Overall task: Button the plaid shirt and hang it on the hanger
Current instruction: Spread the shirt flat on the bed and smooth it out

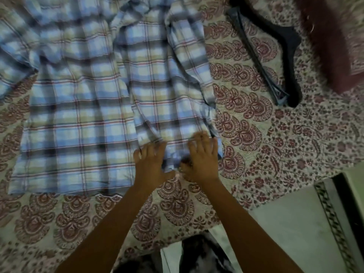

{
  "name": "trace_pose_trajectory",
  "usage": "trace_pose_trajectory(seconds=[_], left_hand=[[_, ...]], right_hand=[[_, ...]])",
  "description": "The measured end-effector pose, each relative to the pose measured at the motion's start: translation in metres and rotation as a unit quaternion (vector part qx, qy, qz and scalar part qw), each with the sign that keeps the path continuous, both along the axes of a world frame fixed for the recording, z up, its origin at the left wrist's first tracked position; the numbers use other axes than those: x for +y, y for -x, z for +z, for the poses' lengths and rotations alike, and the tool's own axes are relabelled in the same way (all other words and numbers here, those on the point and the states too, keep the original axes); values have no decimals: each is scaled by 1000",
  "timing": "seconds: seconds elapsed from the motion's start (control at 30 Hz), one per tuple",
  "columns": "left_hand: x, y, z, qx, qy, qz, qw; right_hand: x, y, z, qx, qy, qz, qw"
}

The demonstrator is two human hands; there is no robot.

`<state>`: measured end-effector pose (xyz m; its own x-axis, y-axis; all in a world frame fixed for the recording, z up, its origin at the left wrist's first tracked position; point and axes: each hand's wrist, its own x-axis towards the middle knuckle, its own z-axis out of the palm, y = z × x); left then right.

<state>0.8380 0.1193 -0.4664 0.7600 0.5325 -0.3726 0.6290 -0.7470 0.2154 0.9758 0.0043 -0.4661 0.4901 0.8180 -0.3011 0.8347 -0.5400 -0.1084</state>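
Note:
A blue, cream and red plaid shirt [78,99] lies spread on the bed, its two front panels meeting along the middle. My left hand [151,160] and my right hand [201,156] are side by side at the hem of the right front panel. Their fingers lie on top of the fabric and the thumbs curl under the bunched hem between them, so both hands pinch the cloth. A dark plastic hanger [264,54] lies on the bedspread to the right of the shirt, apart from both hands.
The bed is covered by a cream bedspread [295,134] with maroon paisley print. A maroon fuzzy blanket [327,42] sits at the upper right. The bed's edge and a pale floor [291,219] with a patterned strip show at the lower right.

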Motion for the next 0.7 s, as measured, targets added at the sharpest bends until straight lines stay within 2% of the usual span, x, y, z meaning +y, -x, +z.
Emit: trace_pose_trajectory(seconds=[0.1, 0.2, 0.27, 0.33, 0.4, 0.47, 0.5, 0.57, 0.63, 0.7], left_hand=[[-13, -9, 8, 29, -11, -7, 1000], [-11, -4, 12, -100, 78, 73, 989], [-7, 2, 18, -145, 76, 74, 984], [1, 11, 24, -142, 56, 57, 987], [7, 21, 23, -115, 31, 29, 992], [11, 31, 22, -99, 19, 25, 995], [11, 35, 23, -101, 11, 36, 994], [10, 39, 30, -125, -3, 98, 987], [10, 42, 39, -163, -17, 178, 970], [9, 51, 43, -166, -49, 233, 957]], right_hand=[[-30, -25, 4, -31, 35, -8, 999], [-42, -47, 9, -50, -13, -59, 997], [-43, -61, 11, -65, -60, -72, 994], [-37, -71, 11, -55, -100, -33, 993], [-32, -78, 11, -24, -115, 54, 992], [-28, -79, 12, 23, -77, 126, 989], [-27, -78, 12, 59, -29, 136, 988], [-27, -74, 9, 115, 55, 104, 986], [-27, -69, 8, 112, 35, 40, 992], [-25, -65, 9, 116, -12, -39, 992]])
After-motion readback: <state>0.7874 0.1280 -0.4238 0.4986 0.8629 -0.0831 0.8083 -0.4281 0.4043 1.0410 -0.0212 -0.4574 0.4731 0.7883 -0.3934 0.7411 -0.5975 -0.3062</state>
